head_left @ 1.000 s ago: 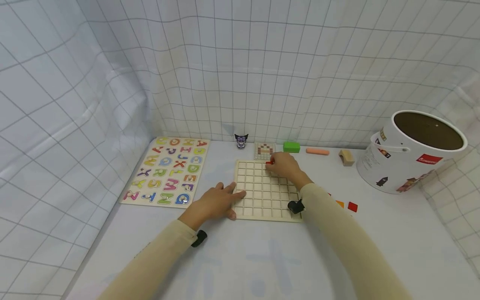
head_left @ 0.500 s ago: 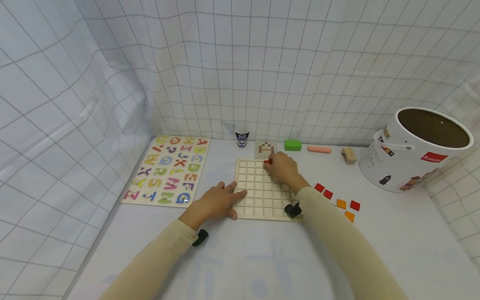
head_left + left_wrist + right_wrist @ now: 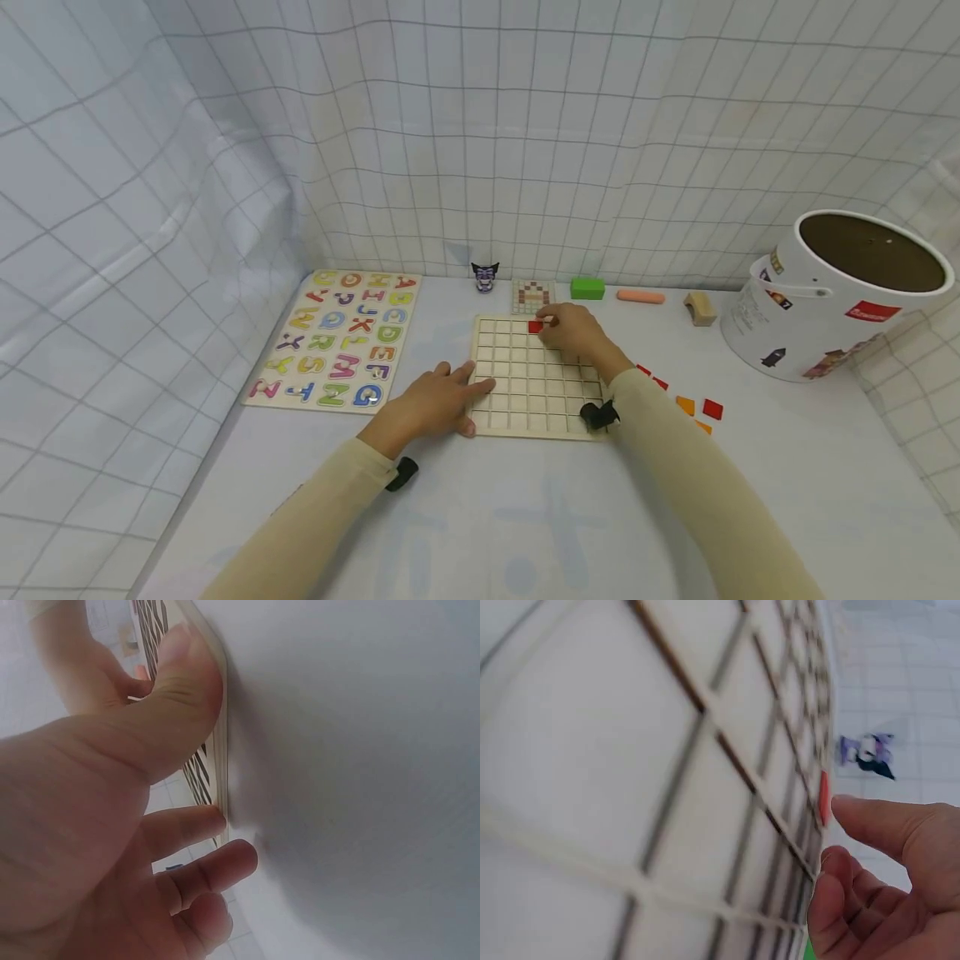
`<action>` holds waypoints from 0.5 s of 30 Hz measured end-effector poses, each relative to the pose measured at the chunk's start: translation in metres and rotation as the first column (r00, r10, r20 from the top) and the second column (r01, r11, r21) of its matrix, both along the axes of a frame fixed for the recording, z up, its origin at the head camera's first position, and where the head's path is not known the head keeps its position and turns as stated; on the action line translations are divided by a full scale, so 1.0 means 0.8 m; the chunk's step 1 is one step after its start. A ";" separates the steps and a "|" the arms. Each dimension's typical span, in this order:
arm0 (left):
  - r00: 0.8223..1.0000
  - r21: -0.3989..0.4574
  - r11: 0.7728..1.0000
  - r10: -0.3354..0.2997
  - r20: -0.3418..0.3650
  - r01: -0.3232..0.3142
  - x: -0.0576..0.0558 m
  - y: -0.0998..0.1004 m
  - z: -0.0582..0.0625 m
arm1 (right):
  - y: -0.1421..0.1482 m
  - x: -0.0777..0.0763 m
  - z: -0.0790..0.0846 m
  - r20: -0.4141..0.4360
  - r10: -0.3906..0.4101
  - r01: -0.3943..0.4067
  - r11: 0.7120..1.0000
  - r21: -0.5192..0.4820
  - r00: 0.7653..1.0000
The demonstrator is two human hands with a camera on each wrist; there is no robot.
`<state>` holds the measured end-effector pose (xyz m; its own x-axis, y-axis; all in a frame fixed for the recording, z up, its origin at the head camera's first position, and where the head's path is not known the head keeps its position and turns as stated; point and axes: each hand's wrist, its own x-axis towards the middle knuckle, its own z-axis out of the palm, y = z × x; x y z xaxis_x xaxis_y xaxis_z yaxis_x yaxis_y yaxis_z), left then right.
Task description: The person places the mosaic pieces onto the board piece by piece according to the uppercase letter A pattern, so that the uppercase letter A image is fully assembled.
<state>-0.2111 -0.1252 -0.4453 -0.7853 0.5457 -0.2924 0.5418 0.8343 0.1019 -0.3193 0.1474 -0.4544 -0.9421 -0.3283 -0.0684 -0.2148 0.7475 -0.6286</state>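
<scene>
A square wooden grid board (image 3: 517, 408) lies flat at the centre of the table. My left hand (image 3: 438, 402) rests at its left edge, fingers spread, one finger reaching onto the grid; its thumb (image 3: 176, 697) touches the board's edge in the left wrist view. A red square tile (image 3: 535, 327) sits in the board's far row. Beside it on the right is my right hand (image 3: 573, 332). In the right wrist view its thumb (image 3: 877, 825) stands close to the red tile, thumb and fingers apart with nothing between them. Whether the thumb touches the tile I cannot tell.
Loose red and orange tiles (image 3: 712, 409) lie right of the board, partly behind the right sleeve. Behind it stand a pattern card (image 3: 534, 296), a figurine (image 3: 485, 277), a green block (image 3: 587, 288), an orange stick and a wooden arch. An alphabet puzzle (image 3: 330, 342) and white bucket (image 3: 780, 325) flank it.
The right hand has let go of the red tile and shifted slightly right, so the tile shows more fully in the board's far row. The left hand has stayed in place.
</scene>
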 end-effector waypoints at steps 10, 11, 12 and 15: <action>1.000 0.005 1.000 -0.015 -0.014 0.015 -0.001 0.004 0.001 | 0.144 0.051 0.042 0.149 -0.060 0.100 0.955 -0.279 0.987; 1.000 0.005 1.000 -0.014 -0.012 0.014 0.000 0.003 0.002 | 0.160 0.062 0.042 0.149 -0.082 0.120 0.955 -0.271 0.985; 1.000 0.007 1.000 -0.012 -0.010 0.012 0.000 0.003 0.002 | 0.174 0.072 0.041 0.150 -0.104 0.140 0.956 -0.259 0.983; 1.000 0.015 1.000 -0.008 -0.006 0.008 0.001 0.002 0.004 | 0.214 0.103 0.036 0.181 -0.171 0.209 0.954 -0.216 0.968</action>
<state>-0.2101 -0.1237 -0.4417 -0.7825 0.5565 -0.2793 0.5492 0.8282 0.1116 -0.2367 0.3184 -0.4257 -0.9716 -0.1685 -0.1658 0.0339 0.5947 -0.8032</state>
